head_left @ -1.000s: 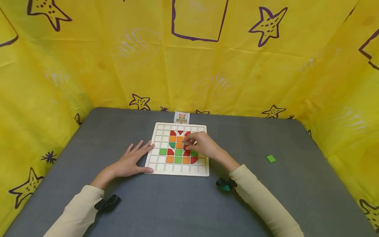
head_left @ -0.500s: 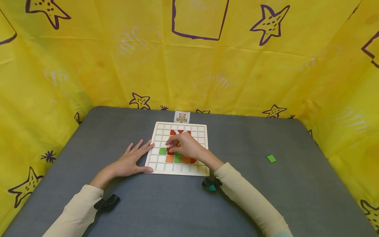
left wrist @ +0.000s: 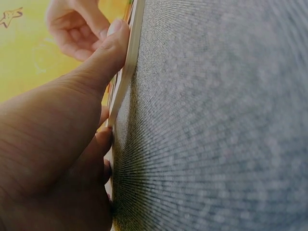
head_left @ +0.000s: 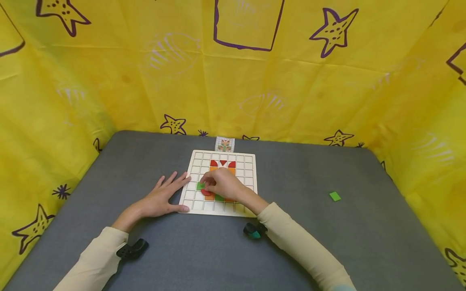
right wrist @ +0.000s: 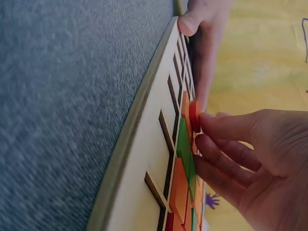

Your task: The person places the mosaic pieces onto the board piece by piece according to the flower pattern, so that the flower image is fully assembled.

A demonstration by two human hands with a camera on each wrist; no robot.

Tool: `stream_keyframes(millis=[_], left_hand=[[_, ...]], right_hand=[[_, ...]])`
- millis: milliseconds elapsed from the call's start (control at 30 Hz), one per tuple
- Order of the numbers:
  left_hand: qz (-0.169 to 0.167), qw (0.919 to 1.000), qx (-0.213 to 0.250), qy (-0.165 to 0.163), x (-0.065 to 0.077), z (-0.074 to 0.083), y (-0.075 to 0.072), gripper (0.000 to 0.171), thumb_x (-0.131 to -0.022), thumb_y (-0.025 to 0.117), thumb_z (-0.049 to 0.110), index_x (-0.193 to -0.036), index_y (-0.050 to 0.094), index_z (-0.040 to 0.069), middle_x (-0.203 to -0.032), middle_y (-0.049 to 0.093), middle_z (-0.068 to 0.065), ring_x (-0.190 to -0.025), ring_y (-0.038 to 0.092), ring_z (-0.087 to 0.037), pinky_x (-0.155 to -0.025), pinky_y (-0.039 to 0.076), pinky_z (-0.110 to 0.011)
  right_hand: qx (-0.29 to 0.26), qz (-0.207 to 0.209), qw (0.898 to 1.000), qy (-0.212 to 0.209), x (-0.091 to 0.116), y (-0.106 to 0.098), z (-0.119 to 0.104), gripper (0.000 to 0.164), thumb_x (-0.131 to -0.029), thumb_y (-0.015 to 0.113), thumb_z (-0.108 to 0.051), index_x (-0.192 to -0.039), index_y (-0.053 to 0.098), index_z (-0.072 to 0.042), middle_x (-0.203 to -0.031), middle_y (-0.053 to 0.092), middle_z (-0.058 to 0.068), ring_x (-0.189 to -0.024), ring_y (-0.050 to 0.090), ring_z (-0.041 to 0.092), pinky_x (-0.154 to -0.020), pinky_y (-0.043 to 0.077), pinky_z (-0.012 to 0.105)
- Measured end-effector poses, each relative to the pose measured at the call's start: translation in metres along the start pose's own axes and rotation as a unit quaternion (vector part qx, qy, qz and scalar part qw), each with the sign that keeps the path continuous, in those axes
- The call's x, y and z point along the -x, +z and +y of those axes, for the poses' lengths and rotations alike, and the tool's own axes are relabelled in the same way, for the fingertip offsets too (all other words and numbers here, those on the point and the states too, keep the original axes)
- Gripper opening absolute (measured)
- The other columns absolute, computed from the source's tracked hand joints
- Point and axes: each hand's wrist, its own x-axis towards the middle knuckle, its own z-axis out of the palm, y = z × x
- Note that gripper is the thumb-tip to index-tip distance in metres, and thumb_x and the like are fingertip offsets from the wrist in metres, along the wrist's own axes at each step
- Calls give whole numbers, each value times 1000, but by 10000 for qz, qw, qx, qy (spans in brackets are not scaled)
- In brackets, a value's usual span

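A wooden grid board (head_left: 193,205) lies on the table with red, orange and green tiles in its middle cells. My right hand (head_left: 223,184) is over the board's centre-left and pinches a red rounded tile (right wrist: 194,115), tilted up off its cell. In the head view that tile overlaps the cell below the green square tile (head_left: 200,186). My fingers cover several tiles in the middle. Spread along the board's left edge, my left hand (head_left: 164,196) rests with thumb and fingertips on the rim, also seen in the left wrist view along the board's side.
A small printed pattern card (head_left: 225,144) lies just behind the board. Off to the right, a loose green square tile (head_left: 335,196) sits on the grey table (head_left: 302,169). A yellow cloth (head_left: 233,81) hangs around the table's back and sides.
My right hand has moved left across the board from the right-hand tiles, and now holds the red tile, which stood right of the green square half a second ago. My left hand stays put.
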Motion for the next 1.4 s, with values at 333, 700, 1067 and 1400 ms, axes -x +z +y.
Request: stream_keyframes(millis=[333,700,1067,1400], left_hand=[[-1,10000,-19,16,0,-1,0,98,-79,72,58,-155,29,14,-162,18,-13,-148,3,-43,-113,-5,-64],[-6,10000,-5,16,1,-1,0,97,-80,72,58,-155,29,14,-162,18,-13,-148,3,-43,-113,-5,-64],[32,10000,-2,42,1,-1,0,97,-80,72,58,-155,30,13,-162,19,-13,-148,4,-43,-113,-4,-64],[31,10000,-13,29,0,-1,0,97,-79,71,60,-155,30,14,-162,19,-13,-148,4,-43,-113,-4,-63]], right_hand=[[267,171,9995,8,1,6,-6,12,-87,76,-12,-99,76,-12,-79,69,-6,-70,58,3,-64,46,15],[408,214,9986,262,2,11,-11,13,-87,73,-11,-99,76,-12,-71,64,-8,-62,54,3,-55,42,16],[706,351,9960,417,1,16,-17,9,-87,73,-14,-96,76,-14,-66,59,-11,-58,51,4,-51,38,18],[625,495,9961,388,2,17,-15,9,-87,73,-11,-94,76,-14,-66,60,-10,-58,52,3,-52,39,18]])
